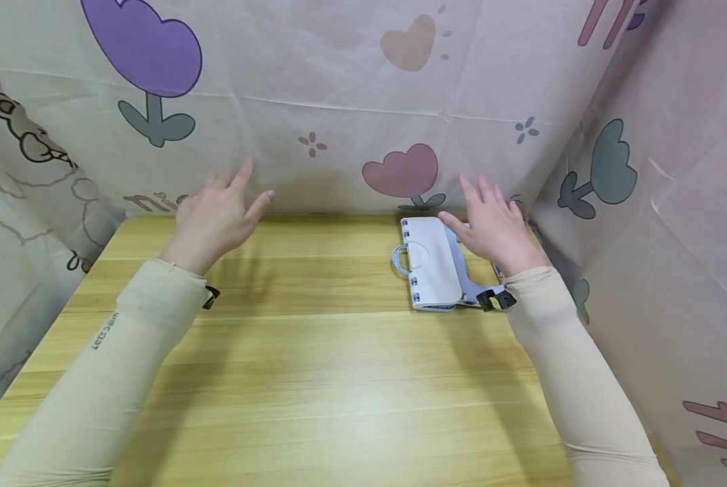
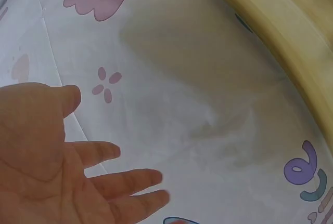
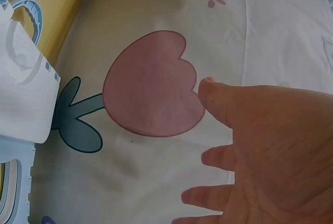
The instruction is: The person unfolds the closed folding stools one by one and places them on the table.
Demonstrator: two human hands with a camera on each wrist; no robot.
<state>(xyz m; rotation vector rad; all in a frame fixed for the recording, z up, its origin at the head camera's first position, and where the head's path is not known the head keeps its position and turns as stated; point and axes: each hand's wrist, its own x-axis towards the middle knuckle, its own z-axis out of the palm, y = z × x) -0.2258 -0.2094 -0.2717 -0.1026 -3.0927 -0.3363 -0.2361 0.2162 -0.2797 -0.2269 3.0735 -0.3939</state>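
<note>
My left hand [image 1: 216, 216] is held out over the far left part of the table, fingers spread and nothing in them. In the left wrist view its palm [image 2: 36, 167] faces the printed curtain. Over the far right part, my right hand [image 1: 497, 223] is also spread and holds nothing. Under and beside it lies a white and light-blue plastic case [image 1: 433, 264] with a small blue loop handle on its left side. A blue frame part of the case sticks out to the right, partly hidden by the right hand and wrist. The right wrist view shows the case [image 3: 26, 89] at its left edge.
The wood-grain table [image 1: 314, 379] ends at a printed curtain [image 1: 314, 81] along the back. More curtain [image 1: 673, 223] hangs close on the right side, and another stretch [image 1: 28, 203] on the left. Both wrists wear small black mounts.
</note>
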